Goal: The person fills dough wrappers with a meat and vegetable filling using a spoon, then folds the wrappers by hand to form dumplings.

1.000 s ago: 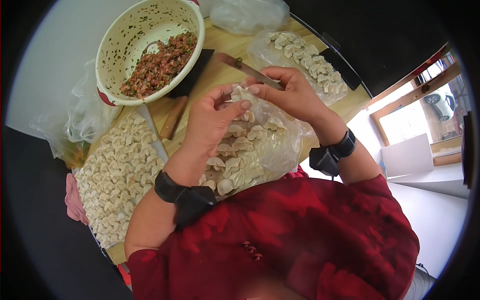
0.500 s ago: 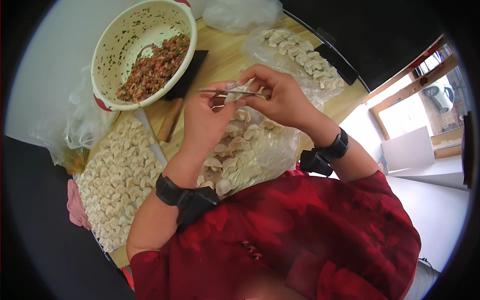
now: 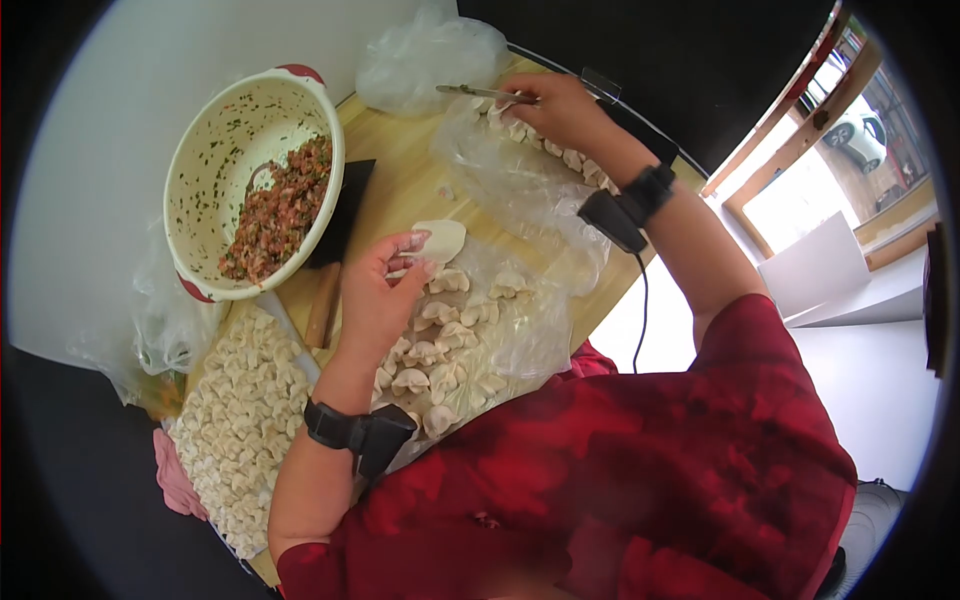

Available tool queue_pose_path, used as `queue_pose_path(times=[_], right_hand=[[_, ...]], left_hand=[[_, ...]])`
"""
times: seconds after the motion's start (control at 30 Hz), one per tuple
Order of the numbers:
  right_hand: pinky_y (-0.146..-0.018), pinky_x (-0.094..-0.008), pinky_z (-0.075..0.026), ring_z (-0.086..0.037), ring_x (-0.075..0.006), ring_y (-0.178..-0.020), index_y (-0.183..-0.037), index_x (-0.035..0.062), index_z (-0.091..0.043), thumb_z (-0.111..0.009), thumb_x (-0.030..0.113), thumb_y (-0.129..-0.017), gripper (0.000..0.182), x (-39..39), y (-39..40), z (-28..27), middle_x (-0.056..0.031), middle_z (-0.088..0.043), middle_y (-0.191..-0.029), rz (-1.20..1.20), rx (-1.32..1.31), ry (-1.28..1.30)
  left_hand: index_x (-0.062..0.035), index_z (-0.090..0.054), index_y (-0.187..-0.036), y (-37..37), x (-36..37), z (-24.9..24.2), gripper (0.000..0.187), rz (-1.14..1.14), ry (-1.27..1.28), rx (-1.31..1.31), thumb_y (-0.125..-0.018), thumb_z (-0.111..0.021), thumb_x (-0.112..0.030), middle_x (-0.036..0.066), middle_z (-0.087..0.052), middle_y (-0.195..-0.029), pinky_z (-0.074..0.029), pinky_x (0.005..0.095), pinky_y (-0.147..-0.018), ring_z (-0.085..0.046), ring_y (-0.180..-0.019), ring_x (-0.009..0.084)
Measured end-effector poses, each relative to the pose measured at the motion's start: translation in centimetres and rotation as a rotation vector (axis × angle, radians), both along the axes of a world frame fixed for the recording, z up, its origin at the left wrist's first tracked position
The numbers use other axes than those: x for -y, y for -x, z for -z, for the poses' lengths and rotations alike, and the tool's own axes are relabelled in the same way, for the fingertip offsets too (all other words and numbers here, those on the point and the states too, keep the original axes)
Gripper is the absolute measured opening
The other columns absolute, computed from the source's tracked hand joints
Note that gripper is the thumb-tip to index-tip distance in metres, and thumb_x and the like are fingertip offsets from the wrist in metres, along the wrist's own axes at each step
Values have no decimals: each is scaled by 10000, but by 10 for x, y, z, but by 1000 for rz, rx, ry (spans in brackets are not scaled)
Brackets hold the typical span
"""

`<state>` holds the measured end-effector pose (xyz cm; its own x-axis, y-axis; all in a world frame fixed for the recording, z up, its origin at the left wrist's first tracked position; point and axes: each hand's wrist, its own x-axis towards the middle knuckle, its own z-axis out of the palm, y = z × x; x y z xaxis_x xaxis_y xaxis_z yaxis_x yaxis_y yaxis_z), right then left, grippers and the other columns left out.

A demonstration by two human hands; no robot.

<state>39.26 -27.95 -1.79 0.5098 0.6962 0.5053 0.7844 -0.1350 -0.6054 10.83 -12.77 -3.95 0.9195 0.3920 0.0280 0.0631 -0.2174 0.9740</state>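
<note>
Flat pale wrapper (image 3: 443, 240) near dumplings (image 3: 424, 353)

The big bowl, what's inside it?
The bowl holds a heap of reddish filling with green bits, and green flecks dot its inner wall. A curved edge, perhaps a spoon's, shows beside the heap. Whatever lies under the filling is hidden.

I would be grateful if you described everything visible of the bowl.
The bowl is round, deep and cream-coloured, seemingly plastic, with red handles on opposite sides. It holds green-flecked reddish mince; more flecks cling to its inner wall. It overlaps a flat black object. The left hand is apart from it.
</note>
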Motion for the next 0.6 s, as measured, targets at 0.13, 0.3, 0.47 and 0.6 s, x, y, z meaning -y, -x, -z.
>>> queue_pose_path(times=[0.13, 0.3, 0.47, 0.6], right_hand=[[-717, -297, -499, -662, -180, -794, -956, 70, -664, -653, 90, -784, 173, -34, -21, 22, -76, -692, -854, 18, -66, 148], [-725, -393, -492, -630, -312, -841, -917, 110, -669, -642, 149, -747, 176, -61, -26, 34, -120, -668, -842, 68, 31, 247], [-735, -399, -490, -631, -317, -853, -943, 118, -661, -641, 149, -749, 197, -71, -30, 45, -120, -671, -866, 152, 12, 178], [-713, -350, -487, -636, -283, -772, -943, 60, -634, -632, 102, -772, 177, -67, -24, 60, -135, -667, -830, 136, 71, 117]], left_hand=[[7, -622, -1132, -2, -3, 7, 325, 20, -105, -71, -812, -676, -14, 78, -629, -1094, -516, 250, -770, -592, -918, 129], [4, -632, -1115, -4, -6, 10, 323, 12, -112, -65, -797, -688, -9, 76, -636, -1071, -523, 257, -774, -587, -935, 131], [-4, -636, -1092, -9, -6, 12, 329, 6, -243, -68, -770, -702, -14, 107, -639, -1072, -516, 283, -796, -607, -960, 172], [-27, -637, -1075, -14, -8, 10, 352, 46, -582, -30, -739, -739, -36, 119, -636, -1060, -502, 297, -789, -627, -921, 202]])
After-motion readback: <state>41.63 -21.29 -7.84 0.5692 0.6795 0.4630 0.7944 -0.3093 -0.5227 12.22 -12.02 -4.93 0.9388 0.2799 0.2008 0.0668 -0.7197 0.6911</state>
